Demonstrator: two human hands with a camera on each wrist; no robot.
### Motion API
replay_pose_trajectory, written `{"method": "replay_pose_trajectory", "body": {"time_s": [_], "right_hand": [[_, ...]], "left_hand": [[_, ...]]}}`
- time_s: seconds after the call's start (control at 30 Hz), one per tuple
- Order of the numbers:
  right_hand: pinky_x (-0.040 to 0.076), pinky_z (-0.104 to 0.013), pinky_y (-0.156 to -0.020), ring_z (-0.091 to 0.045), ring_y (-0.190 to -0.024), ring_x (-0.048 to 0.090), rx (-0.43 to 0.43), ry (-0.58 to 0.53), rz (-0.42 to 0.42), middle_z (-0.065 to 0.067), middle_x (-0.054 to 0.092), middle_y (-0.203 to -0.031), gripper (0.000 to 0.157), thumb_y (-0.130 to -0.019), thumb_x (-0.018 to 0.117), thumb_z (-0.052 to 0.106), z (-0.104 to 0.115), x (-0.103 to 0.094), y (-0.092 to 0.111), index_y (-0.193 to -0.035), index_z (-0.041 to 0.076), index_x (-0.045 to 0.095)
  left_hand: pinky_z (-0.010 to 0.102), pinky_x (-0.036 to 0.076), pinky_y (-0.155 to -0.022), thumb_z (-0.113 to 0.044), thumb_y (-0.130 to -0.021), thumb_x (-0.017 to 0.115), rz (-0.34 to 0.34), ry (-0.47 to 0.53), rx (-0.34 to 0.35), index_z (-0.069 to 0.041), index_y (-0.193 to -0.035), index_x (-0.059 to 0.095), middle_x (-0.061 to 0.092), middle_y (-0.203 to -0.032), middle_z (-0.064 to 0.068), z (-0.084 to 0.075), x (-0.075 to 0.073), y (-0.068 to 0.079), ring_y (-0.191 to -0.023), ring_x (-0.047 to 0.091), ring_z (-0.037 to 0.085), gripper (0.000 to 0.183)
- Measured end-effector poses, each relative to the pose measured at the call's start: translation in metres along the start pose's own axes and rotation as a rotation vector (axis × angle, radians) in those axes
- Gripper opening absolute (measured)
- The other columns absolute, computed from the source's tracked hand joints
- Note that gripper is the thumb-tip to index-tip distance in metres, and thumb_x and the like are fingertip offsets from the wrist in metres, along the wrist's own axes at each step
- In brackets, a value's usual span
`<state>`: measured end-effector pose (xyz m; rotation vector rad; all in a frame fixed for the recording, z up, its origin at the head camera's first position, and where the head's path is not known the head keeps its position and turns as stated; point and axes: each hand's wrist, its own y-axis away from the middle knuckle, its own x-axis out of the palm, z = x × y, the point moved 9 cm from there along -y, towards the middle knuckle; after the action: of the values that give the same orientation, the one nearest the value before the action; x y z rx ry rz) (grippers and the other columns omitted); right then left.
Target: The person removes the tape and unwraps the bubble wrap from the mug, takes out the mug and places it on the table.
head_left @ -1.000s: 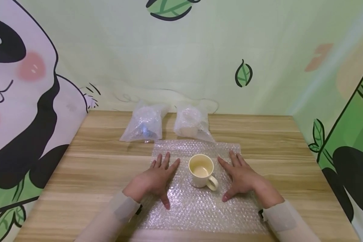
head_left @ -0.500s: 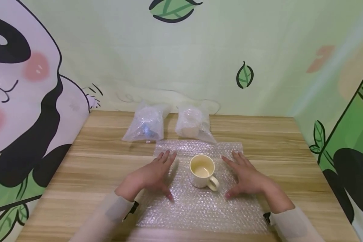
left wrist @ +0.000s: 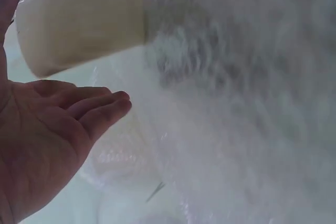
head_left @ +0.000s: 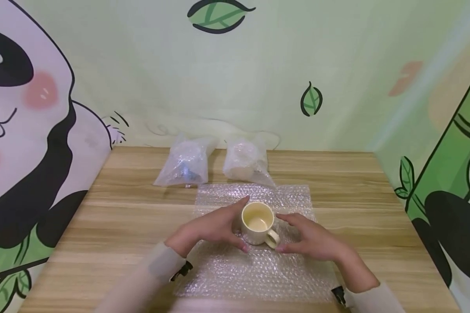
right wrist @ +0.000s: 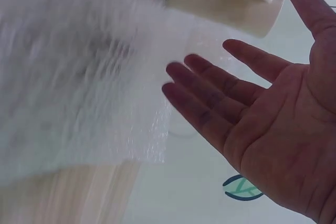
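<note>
A cream-yellow mug stands upright on a flat sheet of clear bubble wrap, its handle toward the lower right. My left hand is close at the mug's left side, thumb and fingers spread around it. In the left wrist view the palm and relaxed fingers of the left hand lie beside the mug. On the other side my right hand reaches toward the handle with fingers extended. The right wrist view has the right hand with spread fingers near the mug.
Two bubble-wrap bundles, one with something blue inside and one pale, sit behind the sheet. Beneath everything is a wood-grain table. A green cartoon panda backdrop rises at the table's back edge.
Both hands, earlier spread flat on the bubble wrap at either side, have lifted and moved inward to the mug. The mug and the wrapped bundles have stayed in place.
</note>
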<state>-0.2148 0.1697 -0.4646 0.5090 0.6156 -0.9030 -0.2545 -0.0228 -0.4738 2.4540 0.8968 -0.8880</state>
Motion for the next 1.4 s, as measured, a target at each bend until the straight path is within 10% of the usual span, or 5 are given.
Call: {"method": "replay_pose_trajectory", "body": {"time_s": [0.33,0.57,1.4], "right_hand": [[0.06,-0.038,-0.089,-0.026,-0.107,0.068,-0.026,-0.137,-0.004,-0.008,0.07,-0.118,0.042,-0.093,0.076,0.042,0.007,0.016,-0.006,-0.121,0.012,0.067],[0.058,-0.026,-0.08,-0.019,-0.097,0.07,0.002,-0.177,0.018,-0.005,0.073,-0.108,0.034,-0.097,0.073,0.036,0.005,0.028,-0.01,-0.118,0.01,0.068],[0.048,-0.024,-0.067,-0.012,-0.075,0.057,0.008,-0.092,0.04,0.003,0.066,-0.082,0.019,-0.102,0.065,0.035,0.008,0.035,-0.01,-0.102,0.018,0.073]], "left_hand": [[0.047,0.037,-0.123,-0.044,-0.065,0.097,-0.07,0.099,-0.03,-0.006,-0.164,0.023,0.05,-0.158,0.013,0.007,0.007,-0.012,-0.142,0.053,0.029,0.129],[0.043,0.048,-0.113,-0.03,-0.065,0.099,-0.1,0.217,-0.02,-0.019,-0.151,0.048,0.066,-0.138,0.002,0.012,0.016,-0.017,-0.126,0.064,0.022,0.101],[0.038,0.052,-0.106,-0.04,-0.066,0.097,-0.126,0.085,-0.087,-0.02,-0.143,0.057,0.071,-0.128,0.002,0.009,0.012,-0.019,-0.117,0.068,0.021,0.09]]}}
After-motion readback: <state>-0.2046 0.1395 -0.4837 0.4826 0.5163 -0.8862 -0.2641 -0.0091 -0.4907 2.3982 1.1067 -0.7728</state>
